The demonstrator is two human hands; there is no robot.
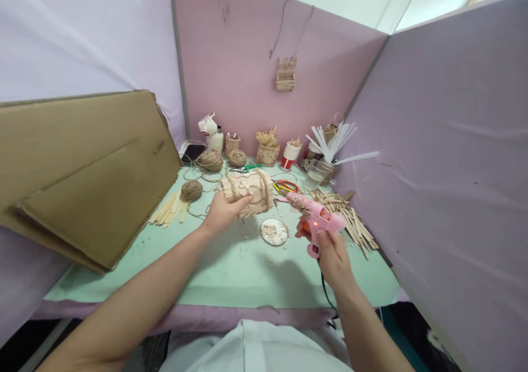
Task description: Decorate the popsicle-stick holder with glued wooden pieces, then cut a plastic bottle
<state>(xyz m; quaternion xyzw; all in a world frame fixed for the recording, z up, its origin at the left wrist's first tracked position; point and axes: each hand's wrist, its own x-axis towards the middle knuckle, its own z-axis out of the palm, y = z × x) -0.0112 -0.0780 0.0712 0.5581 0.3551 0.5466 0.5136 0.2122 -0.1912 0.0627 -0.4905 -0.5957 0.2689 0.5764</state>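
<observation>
My left hand (225, 210) is closed around a small wooden-stick holder (258, 188), tilted on its side above the table. Twine bands circle the holder, and a pale flower-like decoration sits on its face under my thumb. In my right hand (332, 251) is a pink hot glue gun (315, 215), its nozzle pointing left toward the holder but apart from it. A small orange light glows on the gun's body, and bits of debris cling around the nozzle. Below and between both hands lies a round white dish (274, 232) with small wood pieces in it.
Several twine balls (192, 190) and pale sticks (167, 210) lie at the left, beside large cardboard (94, 179). Behind stand a stick-filled holder (268, 152), a paper cup (291, 155) and white glue sticks (332, 141). Red-handled scissors (287, 186) and brown strips (350, 218) lie rightward.
</observation>
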